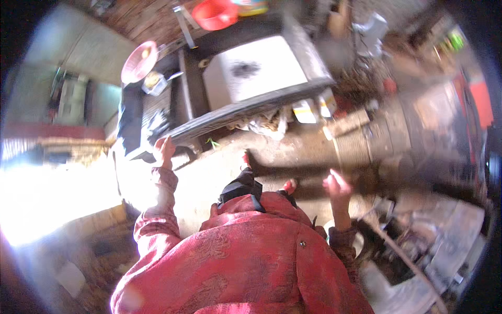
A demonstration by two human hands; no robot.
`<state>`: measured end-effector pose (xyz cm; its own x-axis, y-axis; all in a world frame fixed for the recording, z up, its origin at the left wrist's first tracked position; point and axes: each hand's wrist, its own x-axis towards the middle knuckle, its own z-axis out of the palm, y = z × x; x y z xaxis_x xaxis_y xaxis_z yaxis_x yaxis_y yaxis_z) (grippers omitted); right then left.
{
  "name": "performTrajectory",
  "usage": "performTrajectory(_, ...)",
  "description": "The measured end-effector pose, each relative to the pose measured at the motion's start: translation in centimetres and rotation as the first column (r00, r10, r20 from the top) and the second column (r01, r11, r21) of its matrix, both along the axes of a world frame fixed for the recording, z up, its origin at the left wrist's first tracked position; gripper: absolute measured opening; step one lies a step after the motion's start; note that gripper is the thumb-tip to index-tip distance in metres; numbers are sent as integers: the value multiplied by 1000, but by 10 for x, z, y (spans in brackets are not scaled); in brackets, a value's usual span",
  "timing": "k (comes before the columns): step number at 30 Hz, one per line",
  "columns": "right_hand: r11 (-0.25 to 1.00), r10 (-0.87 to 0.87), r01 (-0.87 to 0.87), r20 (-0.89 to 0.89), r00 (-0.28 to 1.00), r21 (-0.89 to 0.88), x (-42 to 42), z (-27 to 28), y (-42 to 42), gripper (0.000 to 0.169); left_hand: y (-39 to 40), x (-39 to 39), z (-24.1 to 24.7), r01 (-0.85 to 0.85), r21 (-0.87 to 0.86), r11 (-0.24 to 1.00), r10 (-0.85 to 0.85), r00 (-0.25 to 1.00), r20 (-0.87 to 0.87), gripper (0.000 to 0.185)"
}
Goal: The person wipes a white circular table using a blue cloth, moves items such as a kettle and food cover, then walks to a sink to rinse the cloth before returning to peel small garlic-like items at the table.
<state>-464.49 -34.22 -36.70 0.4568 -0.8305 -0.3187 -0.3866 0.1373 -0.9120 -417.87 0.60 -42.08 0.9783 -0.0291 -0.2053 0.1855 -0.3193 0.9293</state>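
My left hand (164, 151) is at the near left corner of a dark wooden frame-like stand (251, 98); blur hides whether it touches the edge. Beside it, on the stand's left part, lies a crumpled dark plastic-like item (157, 122). A white, box-like thing with a dark smudge on top (270, 59) sits inside the frame. My right hand (337, 183) hangs in the air over the floor, right of my feet, fingers loosely bent and apart, with nothing seen in it. Both forearms are in red sleeves.
A pink basket (137, 64) and a clear tub (155, 83) stand at the stand's left; a red basin (215, 15) is behind. Cartons (305, 112) and whitish bags (274, 125) lie beneath. Wooden planks (353, 125) and a long stick (408, 259) are at right. Glare washes out the left.
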Motion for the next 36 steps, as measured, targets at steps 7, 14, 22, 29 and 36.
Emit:
performTrajectory(7, 912, 399, -401, 41, 916, 86, 142, -6, 37, 33, 51, 46, 15, -117, 623, 774, -181, 901, 394, 63)
performTrajectory(14, 838, 544, -539, -51, 838, 80, 250, 0, 58, 35, 79, 137, -42, 49, 916, 399, -238, 970, 52, 81)
performTrajectory(22, 805, 591, -591, 20, 806, 44, 355, 33, 29, 34, 46, 159, -56, 66, 678, 732, -293, 929, 227, 16)
performTrajectory(29, 708, 705, -684, 121, 699, -173, 535, 94, -30, 40, -67, 101, 29, 34, -629, 777, -377, 825, -422, 21)
performTrajectory(36, 479, 727, -588, -81, 682, -652, 778, 65, -124, 50, -121, 93, 43, -212, -784, 584, -441, 728, -525, 31)
